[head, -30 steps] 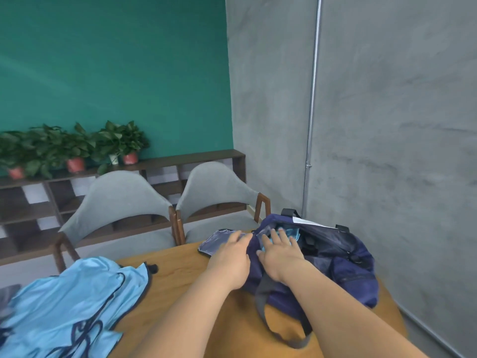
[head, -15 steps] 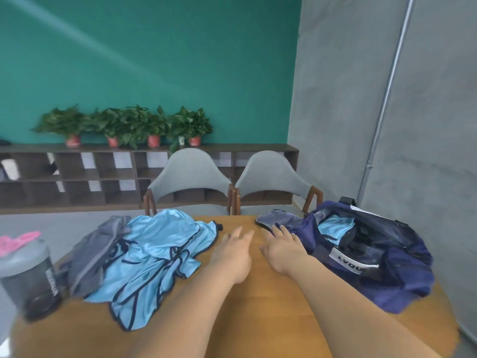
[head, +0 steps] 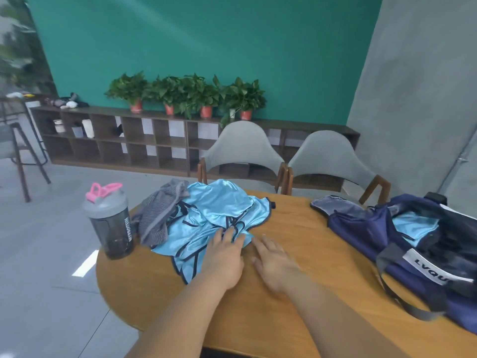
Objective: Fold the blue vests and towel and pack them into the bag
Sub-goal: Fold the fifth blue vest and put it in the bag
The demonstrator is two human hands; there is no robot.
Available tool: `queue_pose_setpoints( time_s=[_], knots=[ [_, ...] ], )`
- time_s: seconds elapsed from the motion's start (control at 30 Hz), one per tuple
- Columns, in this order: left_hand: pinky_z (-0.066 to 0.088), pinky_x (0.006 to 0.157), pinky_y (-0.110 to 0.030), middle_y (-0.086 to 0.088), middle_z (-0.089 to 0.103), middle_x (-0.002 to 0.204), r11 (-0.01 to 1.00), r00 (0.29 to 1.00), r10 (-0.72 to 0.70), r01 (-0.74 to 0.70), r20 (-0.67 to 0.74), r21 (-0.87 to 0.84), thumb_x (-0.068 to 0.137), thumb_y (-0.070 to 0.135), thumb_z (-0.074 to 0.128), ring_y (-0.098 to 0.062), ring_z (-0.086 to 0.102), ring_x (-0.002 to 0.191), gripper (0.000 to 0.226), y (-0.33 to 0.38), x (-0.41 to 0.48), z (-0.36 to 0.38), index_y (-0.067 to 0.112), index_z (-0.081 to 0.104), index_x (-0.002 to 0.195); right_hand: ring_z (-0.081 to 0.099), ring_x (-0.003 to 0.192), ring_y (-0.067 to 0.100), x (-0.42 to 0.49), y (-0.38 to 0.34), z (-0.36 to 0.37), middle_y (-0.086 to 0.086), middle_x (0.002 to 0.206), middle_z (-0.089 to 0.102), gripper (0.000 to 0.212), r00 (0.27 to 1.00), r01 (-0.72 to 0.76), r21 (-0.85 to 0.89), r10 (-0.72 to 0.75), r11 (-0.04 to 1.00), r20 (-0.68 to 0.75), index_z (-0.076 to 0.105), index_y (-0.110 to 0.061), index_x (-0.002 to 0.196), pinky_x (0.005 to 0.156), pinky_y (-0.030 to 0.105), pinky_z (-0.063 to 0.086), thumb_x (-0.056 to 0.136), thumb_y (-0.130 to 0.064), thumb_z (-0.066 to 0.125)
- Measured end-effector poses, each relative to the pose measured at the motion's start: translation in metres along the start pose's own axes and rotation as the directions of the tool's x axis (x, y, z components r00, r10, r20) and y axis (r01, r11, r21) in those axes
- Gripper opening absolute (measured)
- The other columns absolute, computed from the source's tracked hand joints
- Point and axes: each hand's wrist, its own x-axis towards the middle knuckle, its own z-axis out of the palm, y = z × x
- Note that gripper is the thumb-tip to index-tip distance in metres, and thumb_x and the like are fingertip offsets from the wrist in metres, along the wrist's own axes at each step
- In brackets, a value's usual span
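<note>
A crumpled light blue vest [head: 211, 218] with dark trim lies on the round wooden table [head: 304, 316], and a grey striped towel [head: 158, 215] is bunched against its left side. My left hand [head: 224, 257] lies on the vest's near edge with its fingers stretched onto the fabric. Just to the right, my right hand [head: 275, 262] rests flat on the bare wood at the vest's edge. At the table's right end the navy bag [head: 366, 228] stands open with a folded blue vest [head: 415, 226] inside.
A dark shaker bottle [head: 111, 223] with a grey lid and pink loop stands at the table's left edge. Two grey chairs [head: 242, 153] are tucked in at the far side. Behind them a low wooden shelf [head: 124, 140] carries potted plants.
Both hands have left the bag and travelled left across the table to the crumpled vest. My view has swung left, so the bottle and towel now show.
</note>
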Motion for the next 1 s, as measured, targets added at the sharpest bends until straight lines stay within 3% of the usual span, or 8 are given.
queue_pose_setpoints(
  time_s=[0.1,0.23,0.33,0.43,0.67,0.87,1.0],
  knots=[
    [0.007,0.13,-0.049,-0.004,0.008,0.174,0.999,0.999,-0.023,0.025,-0.048,0.029,0.11,0.046,0.038,-0.034,0.004,0.16,0.061,-0.024,0.002,0.011,0.03,0.019,0.165,0.0,0.161,0.026,0.01,-0.009,0.014,-0.005,0.175,-0.005,0.063,0.999,0.029,0.047,-0.028,0.998,-0.022,0.006,-0.033,0.167,0.129,0.048,0.013,0.111,-0.047,0.032],
    [0.001,0.131,-0.049,-0.003,0.013,0.173,0.999,0.995,-0.042,0.045,-0.094,0.028,0.111,0.055,0.026,-0.03,0.007,0.159,0.058,-0.051,0.006,0.026,0.033,0.023,0.164,0.016,0.156,0.025,0.032,-0.017,0.023,-0.004,0.173,0.005,0.06,0.984,0.068,0.089,-0.052,0.994,-0.173,0.018,-0.031,0.164,0.125,0.045,0.027,0.109,-0.049,0.035],
    [0.006,0.13,-0.047,0.002,0.022,0.169,0.999,0.991,-0.043,0.04,-0.131,-0.02,0.109,0.059,0.024,-0.025,0.015,0.156,0.055,-0.061,0.009,0.034,0.036,0.033,0.158,0.017,0.157,0.02,0.054,-0.023,0.019,-0.003,0.172,0.016,0.054,0.947,0.12,0.06,-0.096,0.991,-0.305,0.035,-0.025,0.159,0.126,0.041,0.026,0.108,-0.041,0.041],
    [0.013,0.129,-0.047,0.004,0.033,0.161,0.999,0.982,-0.028,0.024,-0.188,-0.025,0.106,0.06,0.023,-0.024,0.025,0.151,0.055,-0.062,0.01,0.037,0.034,0.042,0.152,0.023,0.156,0.016,0.081,-0.03,0.011,-0.004,0.169,0.028,0.052,0.915,0.171,0.063,-0.134,0.983,-0.381,0.04,-0.023,0.157,0.127,0.038,0.026,0.108,-0.04,0.045],
    [0.024,0.127,-0.047,0.001,0.046,0.152,0.993,0.951,-0.039,0.002,-0.307,-0.12,0.106,0.046,0.038,-0.024,0.033,0.148,0.048,-0.067,0.011,0.043,0.025,0.055,0.145,0.038,0.148,0.018,0.135,-0.047,0.035,-0.005,0.161,0.042,0.055,0.933,0.146,0.112,-0.098,0.983,-0.347,0.047,-0.029,0.154,0.122,0.039,0.034,0.105,-0.053,0.047],
    [0.028,0.124,-0.046,-0.001,0.044,0.148,0.991,0.944,-0.061,0.018,-0.324,-0.132,0.103,0.044,0.04,-0.023,0.035,0.145,0.043,-0.067,0.013,0.044,0.023,0.058,0.137,0.055,0.123,0.02,0.131,-0.038,0.05,-0.005,0.13,0.063,0.032,0.872,0.166,0.208,-0.044,0.964,-0.488,0.07,-0.023,0.129,0.104,0.039,0.048,0.102,-0.038,0.063],
    [0.031,0.123,-0.044,-0.003,0.043,0.149,0.991,0.94,-0.087,0.047,-0.329,-0.128,0.104,0.048,0.039,-0.025,0.038,0.142,0.046,-0.067,0.012,0.045,0.022,0.056,0.139,0.061,0.109,0.017,0.128,-0.036,0.043,-0.004,0.113,0.068,0.023,0.835,0.154,0.361,0.074,0.919,-0.545,0.072,-0.017,0.12,0.087,0.028,0.047,0.102,-0.03,0.064]
  ],
)
